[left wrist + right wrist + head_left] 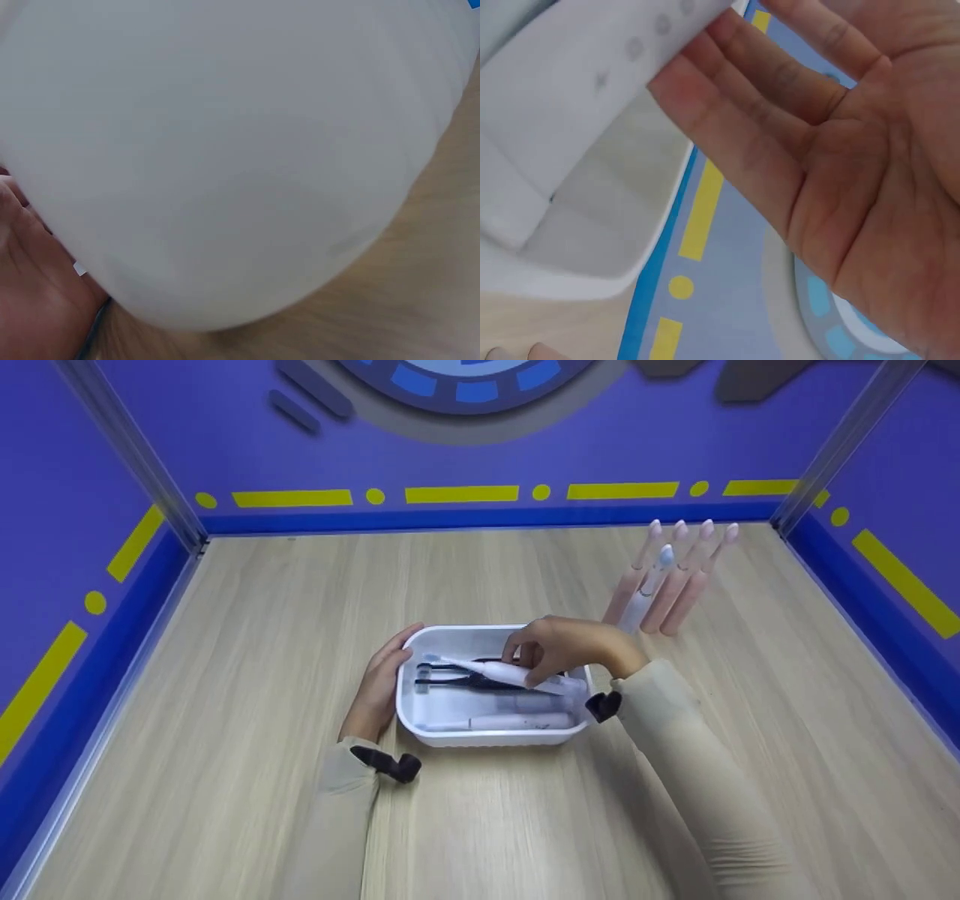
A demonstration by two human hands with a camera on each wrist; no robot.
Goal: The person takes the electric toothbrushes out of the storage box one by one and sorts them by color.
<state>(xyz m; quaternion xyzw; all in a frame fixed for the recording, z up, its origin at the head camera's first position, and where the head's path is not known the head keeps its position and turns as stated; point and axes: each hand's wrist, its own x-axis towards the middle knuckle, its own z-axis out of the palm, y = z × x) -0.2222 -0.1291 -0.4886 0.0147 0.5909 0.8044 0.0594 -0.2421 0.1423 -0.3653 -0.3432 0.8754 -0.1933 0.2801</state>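
A white plastic bin [480,741] stands on the table with my left hand [375,694] at its left wall, the thumb at the rim. In the left wrist view, the bin's outer wall [225,165] hides most of that hand. My right hand [559,649] pinches a white electric toothbrush [504,672] by its handle, tilted over the bin, its pale blue bristles pointing left. Button marks show on the toothbrush handle [634,49] in the right wrist view. Below it in the bin lie black toothbrushes [442,682] and another white electric toothbrush [517,721], partly hidden.
Several pink electric toothbrushes [684,600] stand upright behind and to the right of the bin, with a white one [639,604] among them. The wooden table [300,600] is bordered by blue panels [480,457] at the back and sides.
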